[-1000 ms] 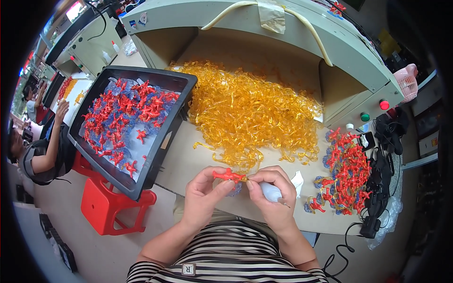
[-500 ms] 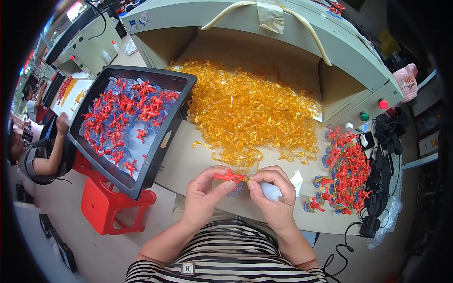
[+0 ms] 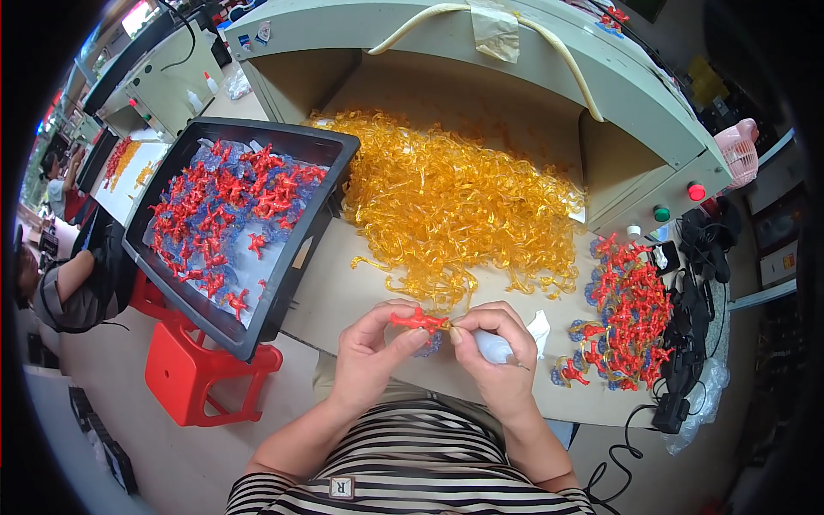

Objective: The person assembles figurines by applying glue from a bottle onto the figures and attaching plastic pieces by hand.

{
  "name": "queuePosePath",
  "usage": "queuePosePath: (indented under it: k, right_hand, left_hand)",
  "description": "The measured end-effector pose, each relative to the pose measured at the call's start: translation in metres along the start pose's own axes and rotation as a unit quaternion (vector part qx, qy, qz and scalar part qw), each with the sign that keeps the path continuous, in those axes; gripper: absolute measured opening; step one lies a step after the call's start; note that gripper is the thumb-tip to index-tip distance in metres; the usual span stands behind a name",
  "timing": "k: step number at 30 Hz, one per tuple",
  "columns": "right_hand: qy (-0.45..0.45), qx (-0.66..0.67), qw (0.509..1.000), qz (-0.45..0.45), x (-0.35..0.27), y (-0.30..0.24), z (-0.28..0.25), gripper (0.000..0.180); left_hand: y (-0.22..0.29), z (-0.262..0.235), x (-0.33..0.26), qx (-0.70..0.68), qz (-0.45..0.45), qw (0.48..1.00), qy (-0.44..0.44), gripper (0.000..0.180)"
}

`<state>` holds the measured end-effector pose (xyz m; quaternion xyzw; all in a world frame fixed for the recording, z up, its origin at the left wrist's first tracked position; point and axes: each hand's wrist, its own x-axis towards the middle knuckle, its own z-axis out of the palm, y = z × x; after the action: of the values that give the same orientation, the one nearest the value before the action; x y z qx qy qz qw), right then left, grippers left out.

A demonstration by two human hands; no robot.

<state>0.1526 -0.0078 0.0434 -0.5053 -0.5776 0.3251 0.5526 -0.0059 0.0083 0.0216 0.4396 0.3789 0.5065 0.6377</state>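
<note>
Close to my body, over the table's near edge, my left hand [image 3: 377,345] pinches a small red plastic figurine [image 3: 417,319] lying sideways, with a clear blue part [image 3: 428,345] just beneath it. My right hand [image 3: 498,350] meets it from the other side, thumb and forefinger closed at the figurine's end on what looks like a clear yellow piece [image 3: 445,324]. Tucked in that same palm is a whitish squeeze bottle [image 3: 493,347] with a thin metal tip pointing away to the right. Beyond both hands spreads a big heap of clear yellow curled pieces [image 3: 463,215].
A black tray [image 3: 297,279] of red and blue figurines stands at left, above a red stool [image 3: 184,373]. More figurines [image 3: 631,313] are piled at right beside black cables [image 3: 691,326]. A grey-green hood [image 3: 601,69] arches over the heap. Another person [image 3: 77,279] sits far left.
My hands stay almost still, holding the same things. At far left, the other person's raised forearm has dropped out of its earlier place.
</note>
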Motion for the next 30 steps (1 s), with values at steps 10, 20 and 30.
queuePosePath:
  k: [10,20,30]
  right_hand:
    - [-0.037,0.3,0.928,0.218,-0.013,0.011,0.002,0.038]
    - [-0.11,0.455,0.844,0.262,-0.019,0.015,0.015,0.038]
    - [0.042,0.148,0.982,0.108,-0.019,0.026,0.019,0.037]
  left_hand:
    - [-0.008,-0.005,0.008,-0.199,-0.036,0.978,-0.049,0.022]
    - [-0.002,0.0,0.007,-0.221,-0.049,0.97,-0.09,0.03]
    - [-0.015,0.021,-0.005,-0.047,0.053,0.997,-0.016,0.051]
